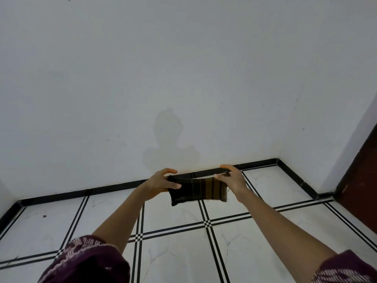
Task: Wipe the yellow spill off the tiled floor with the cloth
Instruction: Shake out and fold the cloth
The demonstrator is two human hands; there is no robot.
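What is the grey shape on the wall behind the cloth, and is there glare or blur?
Head view: the grey shape on the wall is a soft shadow like a head and shoulders; the light is even, with no hard glare on the floor tiles; the cloth is sharp enough to show its stripes.

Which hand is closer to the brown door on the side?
Right. The right hand pinches the cloth at the end toward the door; the left hand grips the cloth's other end, farther from it.

Soft even light, faint wall (183, 68) shadow, wide-angle bowing
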